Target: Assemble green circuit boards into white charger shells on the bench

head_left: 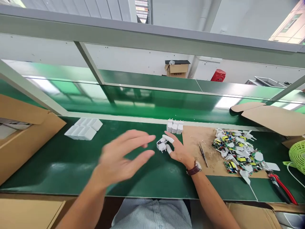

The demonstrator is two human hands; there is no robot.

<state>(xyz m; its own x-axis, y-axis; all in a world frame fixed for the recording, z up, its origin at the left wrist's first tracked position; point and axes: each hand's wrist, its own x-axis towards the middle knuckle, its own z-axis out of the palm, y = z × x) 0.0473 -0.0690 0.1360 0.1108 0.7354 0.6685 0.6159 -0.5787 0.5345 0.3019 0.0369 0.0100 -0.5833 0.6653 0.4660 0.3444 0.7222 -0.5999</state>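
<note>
Wht adptr (161,146) is at tips of R fingers (169,139).

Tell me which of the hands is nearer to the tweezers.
Right. The right hand is just left of the tweezers, by the white plug casing; the left hand is farther left, on the casing's other side.

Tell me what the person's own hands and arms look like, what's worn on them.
The right hand has white finger covers on thumb and index finger, plus a silver-cased watch with a dark reddish-brown strap. The left hand looks bare.
</note>
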